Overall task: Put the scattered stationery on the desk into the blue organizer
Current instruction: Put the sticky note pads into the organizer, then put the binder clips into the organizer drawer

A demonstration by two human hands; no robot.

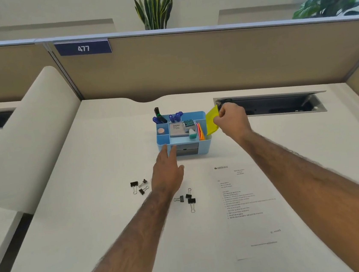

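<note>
**Q:** How many pieces are loose on the desk (93, 212)?

**A:** Six binder clips (134, 184), all black with wire handles. Three lie left of my left wrist and three just right of it. One printed sheet (249, 206) lies flat under my right forearm.

**Q:** And your hands?

**A:** My right hand (231, 118) pinches one yellow note pad (212, 119) between thumb and curled fingers. It is tilted over the right end of the blue organizer (204, 147). My left hand (167, 173) is relaxed with its fingers straight and grasps nothing. Its tips reach the organizer's front wall at the left, though I cannot tell whether they touch it.

**Q:** What does the organizer hold?

**A:** The back-left compartment has several markers (172, 117) standing up: blue caps and at least one black barrel. I cannot count them surely. A round pink piece (161, 130) sits in the small left cell. The middle holds a grey booklet (175, 130), a teal patterned block (188, 123) and a white-and-green piece (193, 134). Orange and pink sheets (200, 131) stand in the narrow right slot. A dark drawer (186, 149) is in the front.

**Q:** Anything around it?

**A:** An open cable hatch (271, 105) lies behind my right hand. A partition with a plate reading 477 (83, 48) stands beyond, with two plants (153, 6) above it.
</note>
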